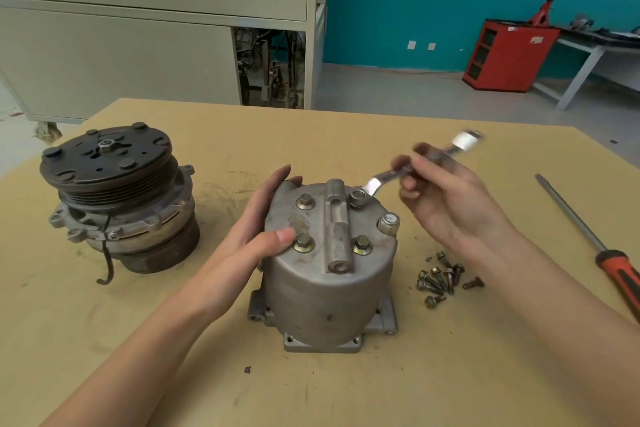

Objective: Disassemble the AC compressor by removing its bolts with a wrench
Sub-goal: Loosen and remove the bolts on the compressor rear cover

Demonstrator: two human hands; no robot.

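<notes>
both hands work: left hand (256,218) steadies compressor (329,270), right hand (446,198) angles wrench (408,170).

left hand (256,236) steadies compressor housing (329,288) | right hand (446,198) holds wrench (415,166) on top bolt (357,198) | loose bolts (441,279) below right wrist

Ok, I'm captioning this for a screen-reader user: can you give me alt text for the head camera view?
A right hand sets a wrench on a bolt atop a grey compressor housing, steadied by the left hand. Loose bolts and a screwdriver lie nearby.
</notes>
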